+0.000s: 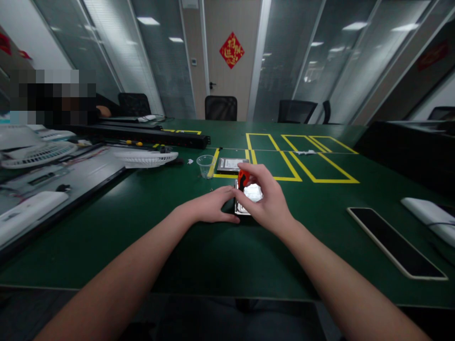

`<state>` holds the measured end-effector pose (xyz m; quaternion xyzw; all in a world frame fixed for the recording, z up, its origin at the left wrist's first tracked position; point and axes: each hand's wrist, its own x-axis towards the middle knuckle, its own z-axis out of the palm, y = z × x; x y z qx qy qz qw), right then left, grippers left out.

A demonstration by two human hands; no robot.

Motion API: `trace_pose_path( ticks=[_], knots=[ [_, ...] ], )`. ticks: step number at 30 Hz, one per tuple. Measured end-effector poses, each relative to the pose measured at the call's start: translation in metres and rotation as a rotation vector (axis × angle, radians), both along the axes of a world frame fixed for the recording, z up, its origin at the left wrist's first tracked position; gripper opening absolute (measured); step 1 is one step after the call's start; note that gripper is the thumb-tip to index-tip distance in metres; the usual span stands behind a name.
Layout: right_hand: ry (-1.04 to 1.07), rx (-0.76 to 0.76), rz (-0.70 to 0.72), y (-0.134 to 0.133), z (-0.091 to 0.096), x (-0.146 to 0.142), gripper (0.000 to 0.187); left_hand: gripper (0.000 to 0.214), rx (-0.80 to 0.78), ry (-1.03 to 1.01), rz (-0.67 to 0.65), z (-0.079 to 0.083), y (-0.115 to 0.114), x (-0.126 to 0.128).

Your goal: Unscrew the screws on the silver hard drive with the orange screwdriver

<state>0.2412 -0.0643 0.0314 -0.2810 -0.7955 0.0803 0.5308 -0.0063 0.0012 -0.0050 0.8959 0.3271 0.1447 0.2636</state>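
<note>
A hard drive (253, 191) with a bright, glaring label lies on the green table in front of me. My left hand (213, 204) holds its left side, thumb at the near corner and fingers along the far part. Upright over the drive is a screwdriver with a red and black handle (243, 179), pinched between the thumb and fingers of my right hand (268, 196). Its tip is hidden, so contact with a screw cannot be made out. Just beyond sits a second hard drive (230, 165), beside a clear plastic cup (206, 166).
Yellow tape rectangles (336, 181) mark the green table (177, 258). A phone (396, 242) and a white device (428, 218) lie at right. White fan grilles (147, 158), a large panel (85, 173) and a long black bar (152, 136) fill the left, where another person sits.
</note>
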Motion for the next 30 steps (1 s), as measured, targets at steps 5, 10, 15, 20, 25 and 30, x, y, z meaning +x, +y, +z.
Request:
trace_pose_path(
  ticks=[5, 10, 15, 20, 25, 30],
  knots=[
    [0.008, -0.004, -0.021, 0.0035, -0.0016, 0.0002, 0.052, 0.091, 0.002, -0.019, 0.003, -0.0022, 0.0007, 0.001],
    [0.043, -0.023, 0.047, 0.0029, -0.0077, -0.0029, 0.06, 0.092, 0.0, -0.009, -0.002, -0.0006, 0.0007, 0.0013],
    [0.032, -0.04, 0.043, 0.0012, -0.0066, -0.0024, 0.066, 0.095, -0.02, 0.008, 0.003, 0.0017, 0.0003, 0.0008],
    [0.015, 0.018, 0.019, 0.002, -0.0015, -0.0004, 0.056, 0.094, -0.006, -0.002, 0.003, -0.0002, 0.0008, 0.0],
    [0.011, -0.035, 0.003, 0.0016, -0.0038, -0.0007, 0.06, 0.093, 0.017, -0.02, -0.024, 0.0004, 0.0004, 0.0004],
    [0.046, -0.062, 0.047, 0.001, -0.0085, -0.0029, 0.069, 0.101, 0.005, 0.007, -0.009, -0.0019, 0.0021, -0.0003]
  ],
)
